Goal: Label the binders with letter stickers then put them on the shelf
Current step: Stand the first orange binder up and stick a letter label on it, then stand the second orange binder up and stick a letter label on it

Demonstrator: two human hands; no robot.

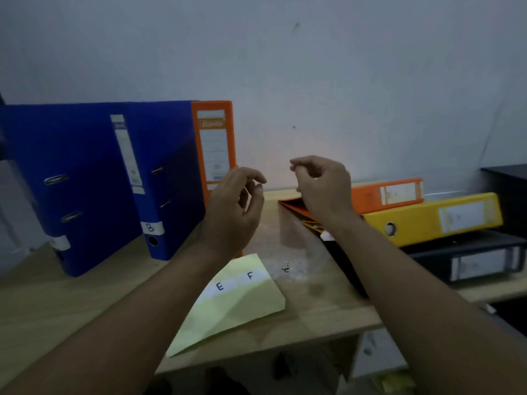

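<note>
**Hands up between stickers**

Green sheet point(228, 309) lies nearest on the wooden top point(42, 309), stickers E point(219, 287) and F point(250, 276) on it, within easy reach. Left hand point(236, 206) loosely curled, holding nothing. Right hand point(325, 186) has its fingertips point(295, 166) pinched together; sticker between them, cannot tell. Beyond: blue binder marked B point(171, 155) upright; yellow binder point(427, 220) stacked flat, probably awaiting a label.

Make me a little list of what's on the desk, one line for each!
standing: blue binder marked B, second blue binder, orange binder
stack: flat orange binder on yellow binder on black binder
sheet: sticker sheet showing E and F
hands: left hand and right hand raised, fingers curled
</note>
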